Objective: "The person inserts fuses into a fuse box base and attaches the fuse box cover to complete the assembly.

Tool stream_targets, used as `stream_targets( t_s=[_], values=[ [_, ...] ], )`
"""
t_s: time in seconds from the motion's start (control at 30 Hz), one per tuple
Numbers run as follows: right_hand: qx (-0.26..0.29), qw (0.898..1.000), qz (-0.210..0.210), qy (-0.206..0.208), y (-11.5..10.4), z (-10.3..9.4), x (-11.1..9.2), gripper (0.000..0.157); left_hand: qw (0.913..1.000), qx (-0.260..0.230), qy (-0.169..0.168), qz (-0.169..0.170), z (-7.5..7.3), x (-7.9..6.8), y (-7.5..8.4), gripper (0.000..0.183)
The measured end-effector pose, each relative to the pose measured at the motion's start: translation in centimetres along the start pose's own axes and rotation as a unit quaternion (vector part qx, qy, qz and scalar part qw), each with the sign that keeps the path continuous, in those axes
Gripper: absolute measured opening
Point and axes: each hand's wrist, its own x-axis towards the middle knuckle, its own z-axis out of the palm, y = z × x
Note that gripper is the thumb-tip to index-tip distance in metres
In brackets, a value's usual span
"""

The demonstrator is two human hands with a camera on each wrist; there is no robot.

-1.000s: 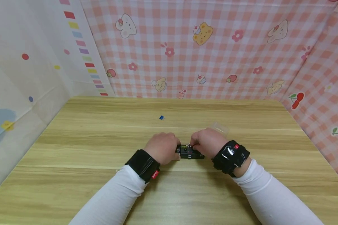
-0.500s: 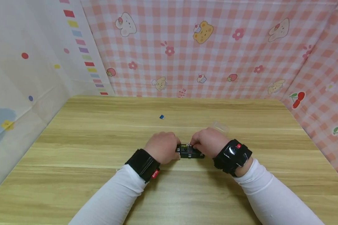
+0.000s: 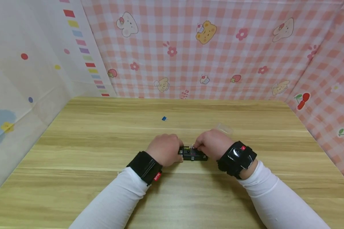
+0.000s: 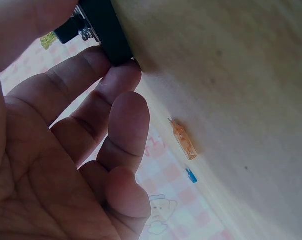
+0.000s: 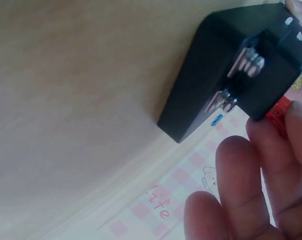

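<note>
- Head view: a black box (image 3: 199, 156) lies on the tabletop (image 3: 172, 197) between the hands, its long axis running left to right across the person's front.
- The left hand (image 3: 164, 150) holds the left end of the box, thumb on the near side and fingers on the far side; those fingers are closed only as far as the box's width allows.
- The right hand (image 3: 215, 144) is bent over the box's right half, its thumb and forefinger drawn together near the far long edge.
- In the right wrist view, those fingertips pinch a small red piece (image 5: 278, 116) just beside the box's raised block (image 5: 273, 70); whether the piece touches the block is hidden.
- The key relation seems to be that short one: the right hand is nearer the block, red piece in its pinch, while the left has the opposite end.
- Beyond the hands lie a blue piece (image 3: 164, 118), well apart from the box, and a clear container (image 3: 225, 128), near the right hand.
- An orange piece (image 4: 184, 142) shows near the blue one in the left wrist view.
</note>
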Motion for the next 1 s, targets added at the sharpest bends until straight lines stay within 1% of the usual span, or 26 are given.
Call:
stream_targets(
  t_s=[0.17, 0.47, 0.63, 0.93, 1.0],
  values=[
    [0.001, 1.0, -0.008, 0.002, -0.02, -0.06, 0.05, 0.012, 1.0, -0.001, -0.003, -0.002, -0.06, -0.07, -0.03, 0.031],
    [-0.009, 1.0, -0.006, 0.006, -0.13, -0.04, 0.07, 0.011, 1.0, -0.001, -0.007, -0.002, -0.2, -0.13, 0.02, 0.031],
    [-0.003, 1.0, -0.005, 0.009, -0.19, -0.12, -0.05, 0.012, 1.0, -0.002, -0.007, -0.001, -0.22, -0.16, 0.03, 0.031],
    [0.007, 1.0, 0.021, 0.001, -0.35, -0.07, -0.09, 0.012, 1.0, 0.002, -0.009, -0.003, -0.17, -0.12, 0.05, 0.033],
    [0.006, 1.0, 0.02, 0.001, -0.32, -0.05, -0.07, 0.012, 1.0, 0.002, -0.009, -0.003, -0.21, -0.13, 0.09, 0.032]
  ],
)
